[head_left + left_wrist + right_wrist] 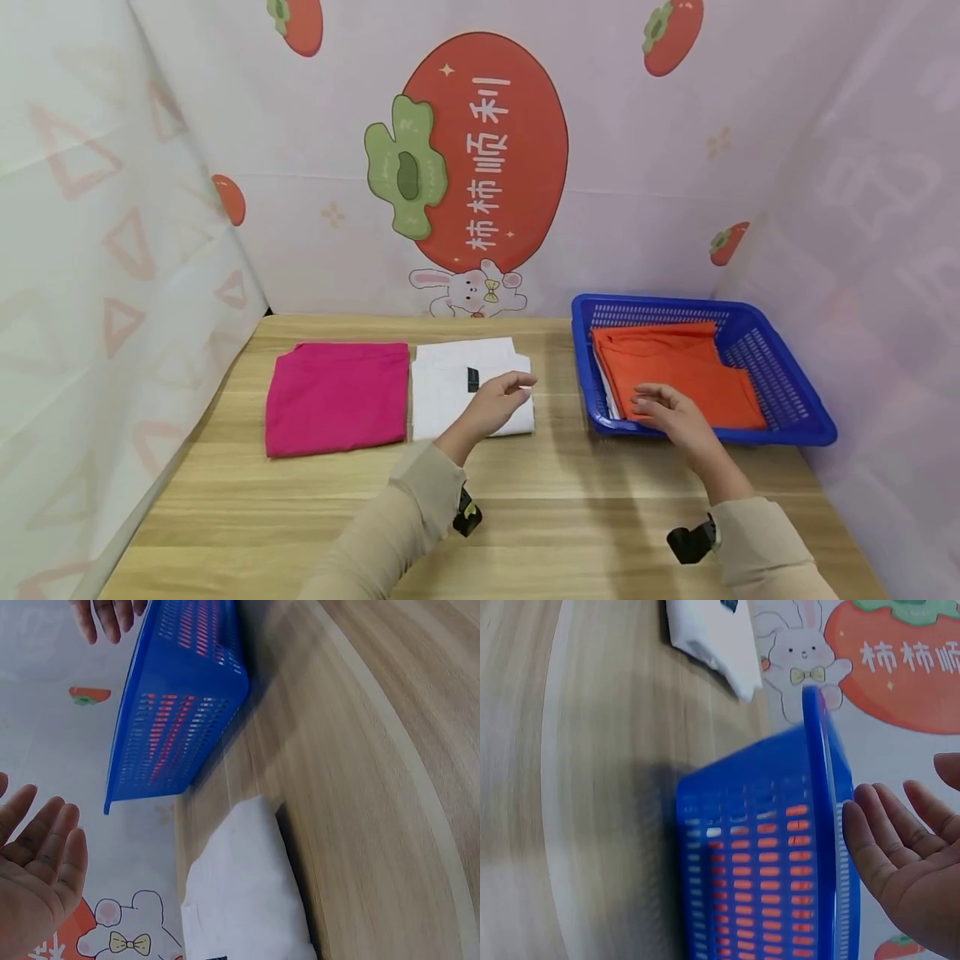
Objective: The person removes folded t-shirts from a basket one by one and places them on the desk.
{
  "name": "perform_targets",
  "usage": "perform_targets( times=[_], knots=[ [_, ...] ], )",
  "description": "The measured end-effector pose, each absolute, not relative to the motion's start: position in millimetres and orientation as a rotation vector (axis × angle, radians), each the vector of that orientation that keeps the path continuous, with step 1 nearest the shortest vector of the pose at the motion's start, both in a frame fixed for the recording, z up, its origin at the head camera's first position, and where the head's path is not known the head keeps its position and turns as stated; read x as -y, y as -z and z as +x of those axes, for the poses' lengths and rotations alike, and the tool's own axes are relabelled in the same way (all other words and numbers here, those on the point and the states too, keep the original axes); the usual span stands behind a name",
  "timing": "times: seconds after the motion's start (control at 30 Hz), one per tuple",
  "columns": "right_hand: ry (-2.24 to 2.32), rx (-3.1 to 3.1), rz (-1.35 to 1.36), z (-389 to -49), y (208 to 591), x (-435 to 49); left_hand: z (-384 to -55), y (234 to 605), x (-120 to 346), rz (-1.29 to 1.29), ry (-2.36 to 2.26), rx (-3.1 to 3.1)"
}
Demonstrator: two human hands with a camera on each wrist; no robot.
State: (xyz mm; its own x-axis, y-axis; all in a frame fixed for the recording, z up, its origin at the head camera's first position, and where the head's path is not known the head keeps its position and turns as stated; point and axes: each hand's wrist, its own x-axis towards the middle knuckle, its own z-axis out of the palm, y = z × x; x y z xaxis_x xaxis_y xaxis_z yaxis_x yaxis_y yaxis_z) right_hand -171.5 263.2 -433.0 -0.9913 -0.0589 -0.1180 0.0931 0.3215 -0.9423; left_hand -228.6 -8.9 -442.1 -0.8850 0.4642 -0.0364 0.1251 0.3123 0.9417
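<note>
A blue plastic basket point(787, 400) at the right holds folded orange cloth point(675, 367), with a strip of white cloth point(606, 387) showing along its left side. My right hand point(671, 417) hovers over the basket's near rim, fingers loosely bent and gripping nothing; in the right wrist view its fingers point(885, 832) are spread beside the rim. Above a folded white garment point(442, 400) with a dark label, my left hand point(491, 408) is held in the air. The left wrist view shows its palm bare. To the left lies a folded magenta garment point(337, 400).
A wooden table point(555, 517) carries the garments and the basket. Behind it hangs a printed cloth point(637, 208) with persimmons and a rabbit, and further cloth walls point(97, 250) close off the sides. Each wrist wears a small black camera point(467, 512).
</note>
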Motion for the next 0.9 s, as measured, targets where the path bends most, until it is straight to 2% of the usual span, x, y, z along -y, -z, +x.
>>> perform_targets(
  times=[0.27, 0.4, 0.6, 0.83, 0.9],
  knots=[
    [1.916, -2.452, 0.150, -221, 540, -361, -229, 439, -20, 0.598, -1.566, -2.247],
    [1.977, -2.497, 0.215, -234, 558, -389, -235, 439, -31, 0.614, -1.575, -2.232],
    [1.912, -2.530, 0.304, -229, 534, -399, -243, 439, -50, 0.579, -1.622, -2.166],
    [1.571, -2.690, 0.349, -208, 453, -360, -246, 436, -74, 0.604, -1.610, -2.107],
    [1.437, -2.760, 0.386, -205, 443, -355, -246, 436, -81, 0.618, -1.598, -2.092]
  ],
)
